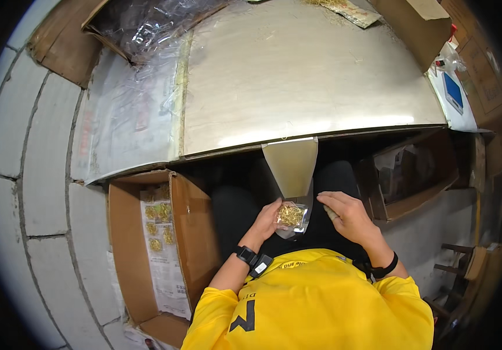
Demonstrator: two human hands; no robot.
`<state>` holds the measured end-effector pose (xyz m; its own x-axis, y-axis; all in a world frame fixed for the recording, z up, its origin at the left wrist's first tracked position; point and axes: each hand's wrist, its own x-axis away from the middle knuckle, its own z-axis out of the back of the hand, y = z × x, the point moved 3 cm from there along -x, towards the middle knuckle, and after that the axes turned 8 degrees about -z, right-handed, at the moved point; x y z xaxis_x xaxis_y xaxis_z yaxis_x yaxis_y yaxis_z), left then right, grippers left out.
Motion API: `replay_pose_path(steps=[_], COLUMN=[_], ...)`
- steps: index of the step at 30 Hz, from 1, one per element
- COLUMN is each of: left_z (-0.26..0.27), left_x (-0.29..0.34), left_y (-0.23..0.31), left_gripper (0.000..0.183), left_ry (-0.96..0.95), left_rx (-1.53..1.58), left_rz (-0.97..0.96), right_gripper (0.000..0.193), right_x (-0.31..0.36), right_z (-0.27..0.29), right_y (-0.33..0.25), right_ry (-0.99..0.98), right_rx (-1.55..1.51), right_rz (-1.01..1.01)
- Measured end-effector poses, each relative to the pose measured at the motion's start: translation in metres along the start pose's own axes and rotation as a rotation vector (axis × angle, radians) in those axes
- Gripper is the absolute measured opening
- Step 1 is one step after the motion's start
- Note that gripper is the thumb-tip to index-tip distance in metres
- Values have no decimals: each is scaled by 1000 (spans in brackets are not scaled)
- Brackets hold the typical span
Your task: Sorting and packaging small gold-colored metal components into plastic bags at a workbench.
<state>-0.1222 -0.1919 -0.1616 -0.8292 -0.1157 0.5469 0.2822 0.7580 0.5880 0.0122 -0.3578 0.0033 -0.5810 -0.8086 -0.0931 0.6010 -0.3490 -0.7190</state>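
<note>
Below the table edge, my left hand (267, 221) grips a small clear plastic box (291, 216) by its left side. Thin gold-coloured pieces, too small to name, fill it. The box sits at the lower mouth of a tapering chute (290, 166) that hangs from the table's front edge. Just right of the box, apart from it, is my right hand (347, 216). Its fingers are pressed together over the thumb; whatever they may hold is hidden.
On my left stands an open cardboard box (190, 233) with several small gold-filled packs on printed paper. Clear plastic pieces (152, 26) lie at the far left of the table (309, 76). A blue scale (453, 91) sits far right, above another carton (420, 201).
</note>
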Motion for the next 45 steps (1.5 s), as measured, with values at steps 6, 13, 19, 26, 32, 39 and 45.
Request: replay_pose_path(steps=[6, 13, 19, 26, 32, 39, 45], left_z=[-19, -58, -62, -63, -57, -16, 84], left_x=[34, 55, 57, 62, 88, 149, 274], left_y=[42, 83, 90, 100, 126, 164, 188], left_gripper=[28, 29, 30, 27, 26, 24, 31], left_ry=[-46, 6, 25, 138, 213, 388, 851], left_rx=[-66, -93, 22, -29, 45, -31, -109], left_rz=[-152, -308, -355, -455, -545, -683, -949], right_gripper=[30, 37, 44, 29, 41, 53, 43], right_x=[-17, -48, -50, -57, -62, -77, -87], right_z=[-27, -51, -38, -22, -34, -55, -55], right_y=[-5, -16, -40, -46, -84, -156, -179], right_ry=[-32, -92, -23, 69, -10, -149, -116], right_rx=[-144, -353, -119, -156, 169, 129, -56], right_rz=[19, -26, 170, 154, 343, 599, 579])
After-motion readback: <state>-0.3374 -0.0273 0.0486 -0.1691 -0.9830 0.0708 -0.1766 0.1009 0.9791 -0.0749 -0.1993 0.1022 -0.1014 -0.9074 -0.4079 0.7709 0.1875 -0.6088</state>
